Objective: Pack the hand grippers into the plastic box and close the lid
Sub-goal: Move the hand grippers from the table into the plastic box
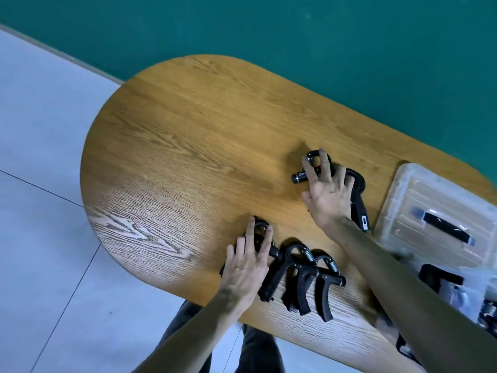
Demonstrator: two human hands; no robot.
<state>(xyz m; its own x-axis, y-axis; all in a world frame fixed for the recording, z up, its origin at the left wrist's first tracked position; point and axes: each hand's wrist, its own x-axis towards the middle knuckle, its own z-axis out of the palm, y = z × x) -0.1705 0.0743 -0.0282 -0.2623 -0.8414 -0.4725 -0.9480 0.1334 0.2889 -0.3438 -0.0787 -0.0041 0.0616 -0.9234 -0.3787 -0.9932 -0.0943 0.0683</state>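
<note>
**Hands on grippers at wooden table**

Four hand grippers (298, 275) lay loose on the oval wooden table (174, 146); the left hand (248, 261) and right hand (326, 192), fingers spread, each rested on one. The plastic box (427, 211) sat at right. Green wall, pale floor.

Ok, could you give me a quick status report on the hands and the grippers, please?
Left hand and right hand each spread over a hand gripper on the table, grasp unclear. Two more grippers loose between. Lid off the box, at right.
</note>
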